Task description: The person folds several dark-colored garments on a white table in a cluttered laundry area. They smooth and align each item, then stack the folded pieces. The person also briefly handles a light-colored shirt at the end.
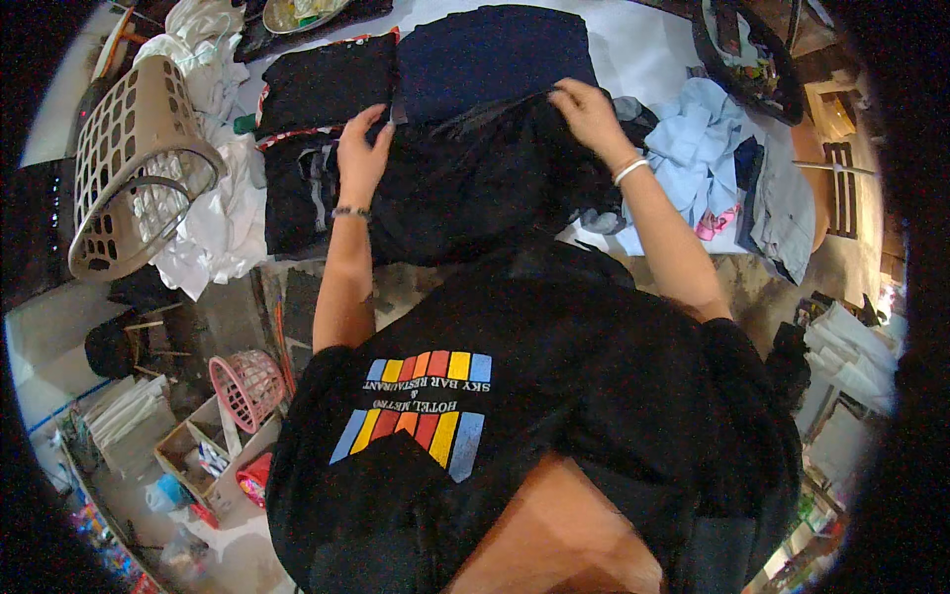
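Observation:
A black garment (467,185) lies spread before me, its near part bunched towards the table edge. My right hand (590,122) pinches its far right edge, and creases run across the cloth towards those fingers. At the garment's left side is my left hand (364,152), thumb and fingers curved; whether cloth is between them is unclear. Just beyond lies a folded navy cloth (493,59). Left of it rests a folded black cloth with red patterned trim (330,82). Another dark folded piece with grey strips (297,193) lies beside my left wrist.
A tipped beige laundry basket (133,141) and white cloths (230,208) are at left. Light blue cloth (694,134) and grey trousers (783,200) lie at right. A black-rimmed basket (749,59) stands far right, a metal bowl (300,15) at the back. Below left is a pink basket (249,390).

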A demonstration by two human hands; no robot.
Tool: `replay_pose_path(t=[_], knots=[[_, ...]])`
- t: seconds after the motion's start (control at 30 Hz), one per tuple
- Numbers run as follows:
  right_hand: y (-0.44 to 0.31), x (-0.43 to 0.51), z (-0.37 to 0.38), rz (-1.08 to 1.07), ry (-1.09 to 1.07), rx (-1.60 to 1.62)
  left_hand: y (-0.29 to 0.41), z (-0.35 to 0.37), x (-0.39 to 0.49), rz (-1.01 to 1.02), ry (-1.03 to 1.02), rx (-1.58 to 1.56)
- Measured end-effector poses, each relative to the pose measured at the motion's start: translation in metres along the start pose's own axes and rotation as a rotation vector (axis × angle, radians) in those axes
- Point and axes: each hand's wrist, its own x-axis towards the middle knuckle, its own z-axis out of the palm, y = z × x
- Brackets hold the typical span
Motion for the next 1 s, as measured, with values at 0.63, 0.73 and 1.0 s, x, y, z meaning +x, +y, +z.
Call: replay_pose_path(t=[0.63, 0.73, 1.0], knots=[[-0.126, -0.002, -0.131, -0.632, -0.308, -0.466, 0.125, -0.046, 0.031, 0.544, -0.645, 0.456], [-0.178, 0.006, -0.191, -0.71, -0.325, -0.842, 0.189, -0.114, 0.079, 0.916, -0.275, 0.52], [-0.309, -0.01, -0.314, -0.673, 0.334, -0.465, 0.334, -0.23, 0.143, 0.622, 0.158, 0.038]])
